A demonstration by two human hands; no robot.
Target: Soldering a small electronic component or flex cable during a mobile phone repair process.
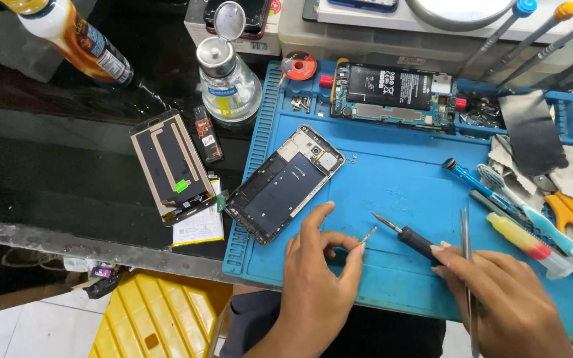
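Blue, ridged at its edge, a repair mat (392, 192) covers the dark desk (48, 166). On it the left hand (316, 282) pinches a tiny gold-coloured part (369, 234) between thumb and fingers (356, 246). Right hand (505, 298) fingers close around a black-handled screwdriver (409, 237) (tweezers (467, 265) are held alongside), its tip just beside the part. Left of the hands lies an opened phone frame (285, 183); beyond it, a circuit board with battery (392, 91) and a solvent bottle (228, 79).
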